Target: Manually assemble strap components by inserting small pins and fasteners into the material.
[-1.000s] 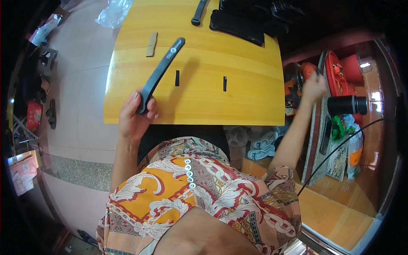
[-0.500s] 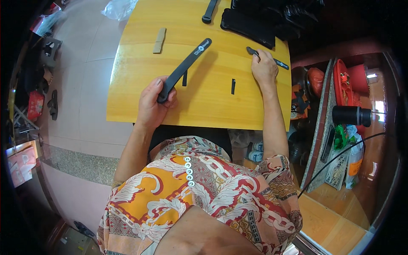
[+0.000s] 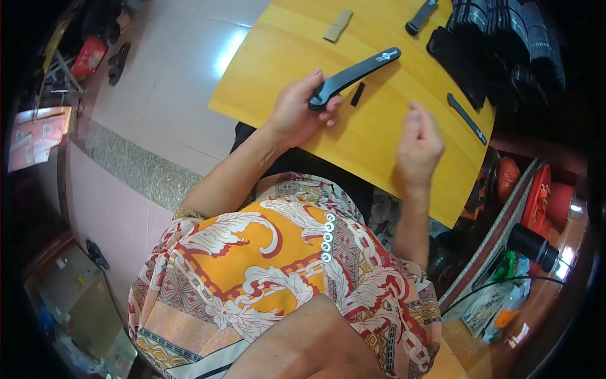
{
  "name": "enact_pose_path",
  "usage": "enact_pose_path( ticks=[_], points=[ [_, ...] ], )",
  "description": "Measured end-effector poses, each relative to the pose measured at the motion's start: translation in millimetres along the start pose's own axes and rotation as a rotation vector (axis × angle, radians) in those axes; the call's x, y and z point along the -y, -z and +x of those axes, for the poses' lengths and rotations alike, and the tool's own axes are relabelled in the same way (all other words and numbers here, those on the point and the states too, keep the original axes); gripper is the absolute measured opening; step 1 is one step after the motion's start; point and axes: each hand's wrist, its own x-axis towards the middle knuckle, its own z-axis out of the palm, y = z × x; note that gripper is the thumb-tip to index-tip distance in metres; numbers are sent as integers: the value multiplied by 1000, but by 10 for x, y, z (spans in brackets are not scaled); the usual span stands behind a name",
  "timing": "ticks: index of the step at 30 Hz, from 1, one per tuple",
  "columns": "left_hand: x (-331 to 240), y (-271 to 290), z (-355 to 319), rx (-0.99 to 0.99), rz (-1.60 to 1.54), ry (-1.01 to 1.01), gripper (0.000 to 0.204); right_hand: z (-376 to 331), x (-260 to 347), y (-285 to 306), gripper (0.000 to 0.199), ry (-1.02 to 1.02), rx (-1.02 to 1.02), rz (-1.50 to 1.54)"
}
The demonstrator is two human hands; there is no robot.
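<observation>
My left hand (image 3: 295, 114) is closed around one rounded end of a black flat strap (image 3: 353, 74). The strap tilts up and away to the right above the table, with a small white mark near its far tip. My right hand (image 3: 420, 148) is blurred over the yellow table (image 3: 372, 142), fingers loosely apart, and no object shows in it. Beyond it, to the right, a second black strap (image 3: 467, 119) with a curled end lies flat. A short black strip (image 3: 358, 95) rests on the tabletop, just beside the held strap.
Toward the back lie a tan folded piece (image 3: 338, 26) and another black strap (image 3: 421, 18). Black pouch-like items (image 3: 457, 66) and wrapped black bundles (image 3: 499, 28) crowd the back right. Right of the table stand shelves holding a red basin (image 3: 536, 196) and a black cylinder (image 3: 532, 245).
My right hand has let go of the strap at the right and pulled back toward me. A second short black strip no longer shows near it. The view has turned, so the table appears rotated.
</observation>
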Motion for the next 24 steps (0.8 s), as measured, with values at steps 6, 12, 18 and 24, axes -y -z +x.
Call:
enact_pose_path(
  ticks=[6,12,18,24],
  points=[
    [9,10,-35,-7,-5,-15,33,-310,547,-449,12,8,84,254],
    [46,33,-22,-33,36,-72,32,-339,620,-579,14,159,69,179],
    [91,99,-5,-39,53,-112,31,-317,606,-643,17,171,27,169],
    [102,123,1,-33,39,-117,31,-323,587,-653,17,152,39,191]
  ],
)
